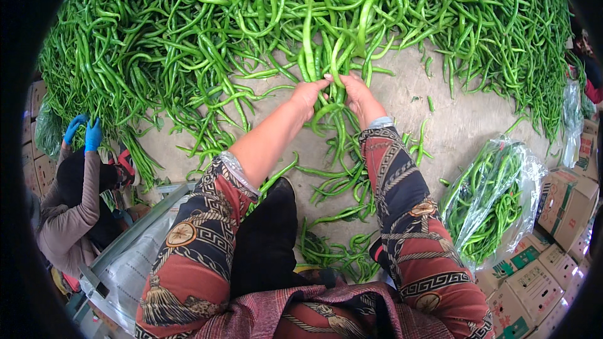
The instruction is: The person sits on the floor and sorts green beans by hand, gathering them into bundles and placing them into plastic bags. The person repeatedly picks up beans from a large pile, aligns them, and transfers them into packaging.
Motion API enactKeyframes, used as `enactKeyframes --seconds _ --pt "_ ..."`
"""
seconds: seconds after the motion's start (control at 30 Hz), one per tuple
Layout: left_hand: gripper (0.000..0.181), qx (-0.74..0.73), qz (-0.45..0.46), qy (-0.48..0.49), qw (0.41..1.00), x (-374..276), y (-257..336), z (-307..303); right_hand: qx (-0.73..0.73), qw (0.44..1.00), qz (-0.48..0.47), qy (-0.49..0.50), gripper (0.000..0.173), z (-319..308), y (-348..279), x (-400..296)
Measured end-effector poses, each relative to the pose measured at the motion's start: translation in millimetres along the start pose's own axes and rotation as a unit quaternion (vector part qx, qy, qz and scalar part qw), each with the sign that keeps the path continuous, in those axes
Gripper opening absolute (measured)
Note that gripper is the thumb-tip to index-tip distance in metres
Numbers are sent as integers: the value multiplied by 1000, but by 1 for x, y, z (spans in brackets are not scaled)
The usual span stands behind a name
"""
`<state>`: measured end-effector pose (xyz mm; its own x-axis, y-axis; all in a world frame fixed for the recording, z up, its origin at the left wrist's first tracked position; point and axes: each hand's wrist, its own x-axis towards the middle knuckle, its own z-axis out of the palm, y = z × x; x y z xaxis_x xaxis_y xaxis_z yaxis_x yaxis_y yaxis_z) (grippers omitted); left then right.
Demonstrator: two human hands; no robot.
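Between my two hands is a small bunch of long green chili peppers (308, 52), their tips pointing away from me. My left hand (308, 95) grips the near part of the bunch from the left, with the thumb laid over it. From the right, my right hand (357, 93) closes on the same bunch, its thumb near a pale curved pepper (337, 56). Some fingers of both hands are hidden under the peppers. Just beyond spreads a large heap of green chili peppers (188, 19). Loose peppers (341, 181) lie on the concrete floor (400, 89) below my hands.
A clear plastic bag of peppers (494, 197) lies at right, beside stacked cardboard boxes (532, 282). To the left, a metal frame (136, 230) stands near my leg. Farther left, a co-worker in blue gloves (93, 135) handles peppers at the heap's edge.
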<state>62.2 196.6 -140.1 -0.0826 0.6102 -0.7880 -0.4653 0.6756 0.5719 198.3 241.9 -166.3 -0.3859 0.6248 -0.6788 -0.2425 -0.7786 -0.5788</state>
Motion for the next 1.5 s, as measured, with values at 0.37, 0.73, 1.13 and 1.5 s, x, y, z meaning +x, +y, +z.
enactKeyframes --seconds 0.37,0.73,1.13,1.5 --pt "18 132 123 -101 978 -201 -64 13 -38 996 -7 75 39 10 11 -242" --pt "13 112 87 -71 987 -239 -62 -82 -489 797 -57 350 31 -170 115 -320" --pt "18 48 16 -38 998 -210 -68 -93 -654 674 -57 340 29 -138 85 -142" --pt "17 54 44 -18 997 -204 -67 -102 -702 601 -317 213 26 -71 66 -182"
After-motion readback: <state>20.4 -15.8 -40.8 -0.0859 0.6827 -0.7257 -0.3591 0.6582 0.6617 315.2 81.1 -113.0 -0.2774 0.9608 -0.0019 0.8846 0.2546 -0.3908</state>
